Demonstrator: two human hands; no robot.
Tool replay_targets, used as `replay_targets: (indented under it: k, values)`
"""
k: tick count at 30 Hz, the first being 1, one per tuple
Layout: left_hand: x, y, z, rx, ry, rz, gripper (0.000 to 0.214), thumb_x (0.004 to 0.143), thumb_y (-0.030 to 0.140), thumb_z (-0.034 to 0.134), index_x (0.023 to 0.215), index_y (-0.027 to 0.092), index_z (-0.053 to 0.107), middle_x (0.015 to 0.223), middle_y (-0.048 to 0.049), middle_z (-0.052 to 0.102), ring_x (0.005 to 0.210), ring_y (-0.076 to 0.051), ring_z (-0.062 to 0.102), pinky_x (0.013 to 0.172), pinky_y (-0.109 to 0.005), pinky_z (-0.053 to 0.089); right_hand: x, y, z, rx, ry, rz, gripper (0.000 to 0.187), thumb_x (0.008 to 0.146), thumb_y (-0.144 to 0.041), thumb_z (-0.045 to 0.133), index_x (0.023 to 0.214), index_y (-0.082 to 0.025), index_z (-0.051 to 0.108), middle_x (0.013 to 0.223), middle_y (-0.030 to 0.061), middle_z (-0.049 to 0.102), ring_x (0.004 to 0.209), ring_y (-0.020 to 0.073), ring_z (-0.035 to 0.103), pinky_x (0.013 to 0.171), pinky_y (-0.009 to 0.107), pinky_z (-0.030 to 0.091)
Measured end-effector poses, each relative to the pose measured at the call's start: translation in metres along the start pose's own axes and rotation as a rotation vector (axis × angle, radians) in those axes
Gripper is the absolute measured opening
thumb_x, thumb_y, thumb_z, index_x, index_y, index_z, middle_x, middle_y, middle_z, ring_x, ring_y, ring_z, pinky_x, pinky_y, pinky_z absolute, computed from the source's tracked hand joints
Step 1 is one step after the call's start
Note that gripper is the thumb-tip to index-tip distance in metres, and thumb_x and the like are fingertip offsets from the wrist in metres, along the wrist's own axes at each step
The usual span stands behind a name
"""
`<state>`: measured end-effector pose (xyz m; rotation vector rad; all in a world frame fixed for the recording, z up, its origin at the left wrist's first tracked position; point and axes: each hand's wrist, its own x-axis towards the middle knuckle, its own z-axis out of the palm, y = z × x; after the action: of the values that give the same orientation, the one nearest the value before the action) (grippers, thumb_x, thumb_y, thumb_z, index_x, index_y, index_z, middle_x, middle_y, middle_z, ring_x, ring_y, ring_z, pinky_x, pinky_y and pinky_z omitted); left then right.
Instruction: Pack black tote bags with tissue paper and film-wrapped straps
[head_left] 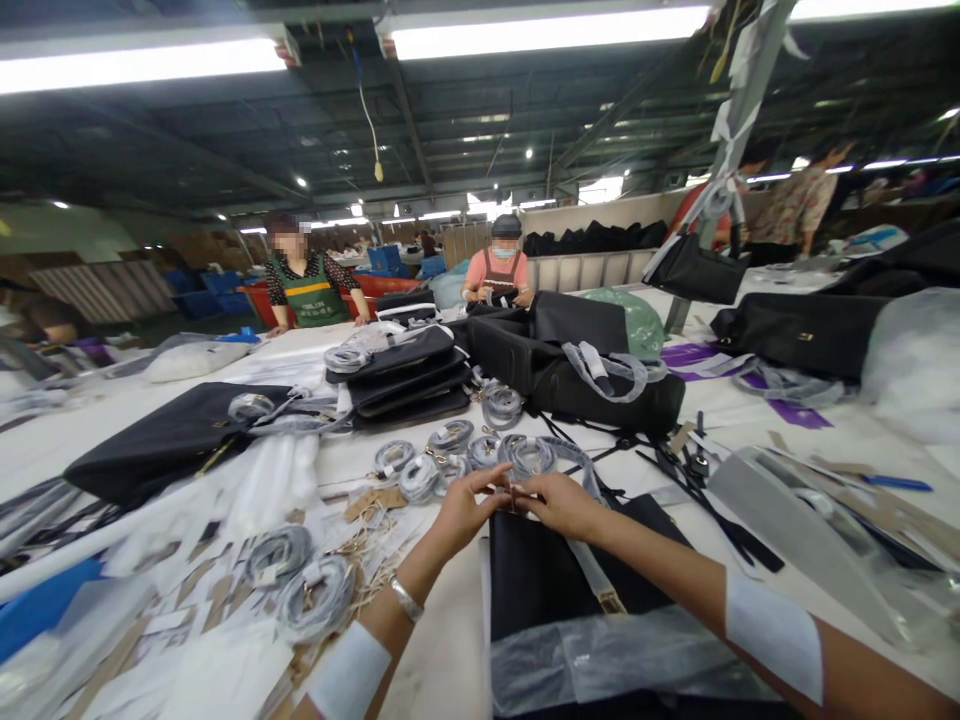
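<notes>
My left hand [470, 512] and my right hand [556, 505] meet above the far edge of a black bag [529, 575]. The fingertips of both hands pinch together around something small that I cannot make out. Clear plastic wrap [600, 655] covers the near part of this bag, and a wrapped strap with a gold-coloured metal fitting [611, 602] lies across it. Just beyond my fingers are several coiled straps in plastic wrap [529, 455]. Two more wrapped coils [315, 598] lie to the left of my left forearm.
Stacked black bags [409, 375] and larger black bags [577, 335] stand farther back. Another black bag [165, 440] lies left. Loose black straps [705, 480] and plastic sheeting [795, 530] are at right. Two people [306, 285] [499, 268] are across the table; a metal post [739, 130] rises at right.
</notes>
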<state>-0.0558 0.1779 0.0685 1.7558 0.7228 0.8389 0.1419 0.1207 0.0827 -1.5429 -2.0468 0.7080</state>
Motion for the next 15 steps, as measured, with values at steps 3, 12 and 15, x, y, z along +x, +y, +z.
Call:
replay_targets:
  k: [3,12,15]
  values:
    - [-0.001,0.005,-0.002,0.055,-0.074,0.037,0.038,0.082,0.022,0.069,0.12,0.028,0.07,0.102,-0.0048,0.074,0.093,-0.024,0.065,0.097,-0.036,0.045,0.002,-0.001,-0.001,0.015,0.026,0.041,0.017,0.083,-0.024,0.061,0.077,-0.022,0.077,0.075,0.0045,0.073,0.075,0.0218,0.064,0.067,0.028,0.039]
    - [-0.003,0.001,-0.006,0.2,-0.1,0.107,0.046,0.083,0.018,0.064,0.127,0.03,0.065,0.12,-0.0066,0.069,0.099,-0.025,0.064,0.093,-0.036,0.049,0.001,0.0,0.012,0.434,0.025,0.142,0.017,0.082,-0.031,0.064,0.084,-0.017,0.074,0.066,-0.0019,0.062,0.055,0.0121,0.054,0.058,0.023,0.041]
    - [-0.004,0.003,-0.009,0.255,-0.127,0.148,0.045,0.084,0.017,0.061,0.127,0.03,0.065,0.123,-0.0066,0.067,0.1,-0.024,0.065,0.095,-0.037,0.049,0.0,-0.002,0.014,0.602,0.014,0.216,0.033,0.082,-0.046,0.065,0.091,-0.016,0.074,0.067,-0.0013,0.06,0.052,0.0094,0.046,0.049,0.021,0.034]
